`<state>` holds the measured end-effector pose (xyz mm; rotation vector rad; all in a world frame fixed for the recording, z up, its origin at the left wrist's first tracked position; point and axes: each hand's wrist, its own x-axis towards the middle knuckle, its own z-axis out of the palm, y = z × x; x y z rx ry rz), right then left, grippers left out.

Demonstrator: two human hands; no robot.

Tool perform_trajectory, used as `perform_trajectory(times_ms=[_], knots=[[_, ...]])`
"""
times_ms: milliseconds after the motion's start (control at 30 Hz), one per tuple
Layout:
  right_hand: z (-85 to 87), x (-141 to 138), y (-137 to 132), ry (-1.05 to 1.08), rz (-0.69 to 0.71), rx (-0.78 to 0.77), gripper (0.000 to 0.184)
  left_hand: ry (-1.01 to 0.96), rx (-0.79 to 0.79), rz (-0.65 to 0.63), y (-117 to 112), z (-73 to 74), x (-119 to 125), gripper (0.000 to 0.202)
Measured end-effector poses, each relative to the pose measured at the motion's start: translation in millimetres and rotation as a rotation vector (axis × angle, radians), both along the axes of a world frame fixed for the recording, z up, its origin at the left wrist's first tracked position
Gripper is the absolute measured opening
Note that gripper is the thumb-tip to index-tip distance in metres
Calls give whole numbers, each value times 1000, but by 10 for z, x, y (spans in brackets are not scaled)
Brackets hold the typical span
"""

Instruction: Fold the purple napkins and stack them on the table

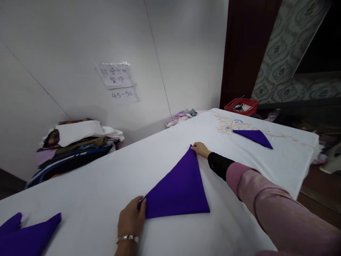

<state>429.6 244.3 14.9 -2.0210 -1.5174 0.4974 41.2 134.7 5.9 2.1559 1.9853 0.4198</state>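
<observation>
A purple cloth napkin [179,187], folded into a triangle, lies on the white tablecloth [87,209] in front of me. My left hand [132,217], with a bracelet at the wrist, pinches its left corner between thumb and fingers. At the far corner, my right hand [201,149] grips the tip of the same napkin. The right arm wears a pink sleeve over a black cuff. Another folded purple cloth [253,137] rests farther off to the right. More purple cloth [29,236] lies at the lower left, cut off by the picture's edge.
Stacked folded clothes [77,145] stand beyond the table's far edge at left. Some lilac fabric [181,118] lies by the wall. A red basket [242,107] holding dark-handled items sits past the far right end. Handwritten paper signs [117,80] hang on the wall.
</observation>
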Motion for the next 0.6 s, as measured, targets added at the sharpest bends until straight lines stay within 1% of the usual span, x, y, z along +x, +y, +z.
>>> perform_trajectory(times_ms=[67, 167, 333, 600], knots=[[16, -9, -9, -35, -2, -11, 17, -9, 54, -18, 13, -49, -23, 39], [16, -26, -15, -81, -15, -29, 18, -17, 89, -37, 15, -74, -33, 40], [-8, -56, -24, -152, -33, -49, 18, -15, 73, -38, 7, -46, -20, 39], [-15, -99, -31, -226, -51, -71, 20, -6, 43, 12, 7, -38, -36, 40]])
